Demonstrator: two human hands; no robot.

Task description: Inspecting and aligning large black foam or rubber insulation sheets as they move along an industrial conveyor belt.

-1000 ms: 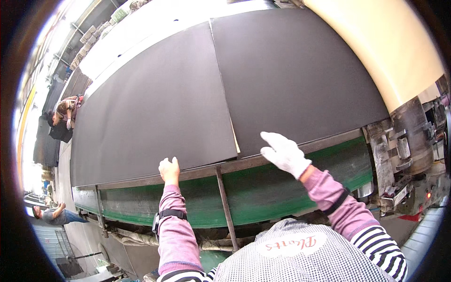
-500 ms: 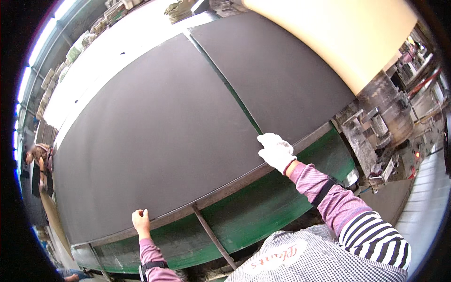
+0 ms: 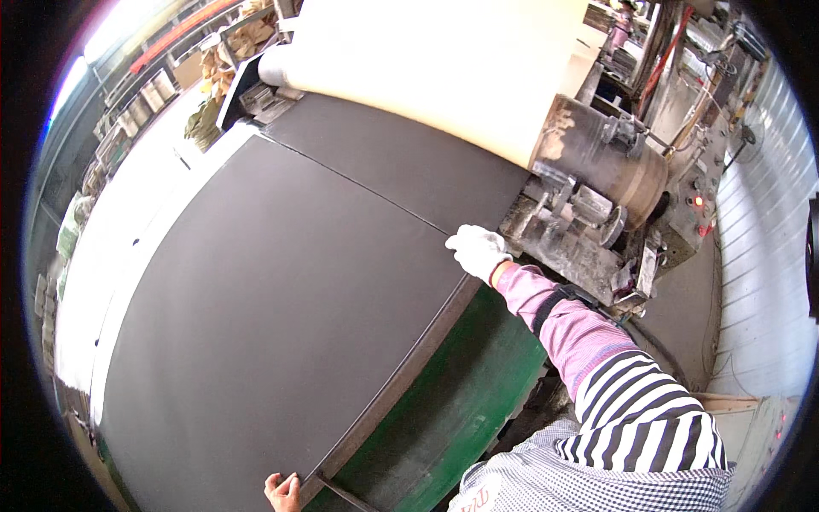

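A large dark grey sheet (image 3: 281, 282) lies flat across a long bed with a green side (image 3: 426, 397). At the sheet's near right corner my right hand (image 3: 478, 253), in a white glove, is closed on the edge, its fingertips beside a thin seam. Beyond that seam a second dark grey sheet (image 3: 392, 166) runs up to a cream-coloured roll or web (image 3: 426, 68). Low in the view, my bare left hand (image 3: 283, 492) grips the near edge of the first sheet with bent fingers; its wrist is cut off by the frame.
Right of the sheets stands a worn metal roller (image 3: 597, 154) with brackets (image 3: 567, 247) and a control box (image 3: 682, 213) with red lights. A metal rail (image 3: 401, 371) borders the bed's near side. Stacked goods (image 3: 136, 115) stand at the far left.
The green gap between the two sheets has narrowed to a thin seam. My view has turned right, bringing the roller closer in. Both hands stay at the first sheet's edge.
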